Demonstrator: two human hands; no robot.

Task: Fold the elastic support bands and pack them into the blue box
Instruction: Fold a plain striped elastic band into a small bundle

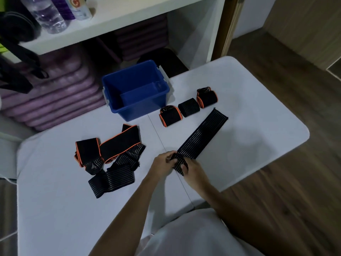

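1. Head view: my left hand (162,162) and right hand (192,169) both grip the near end of a long black striped band (203,134), fingers curled around its bunched end; the rest lies flat on the white table (258,145), running away to the right.
2. The blue box (135,89) stands open at the table's far edge.
3. Three folded bands (188,107) sit in a row just right of the box; the nearest shows pale lettering too blurred to read.
4. A loose heap of unfolded bands (110,157), some orange-trimmed, lies left of my hands.
5. A bottle (81,8) on the shelf (114,19) bears a red "C" logo.
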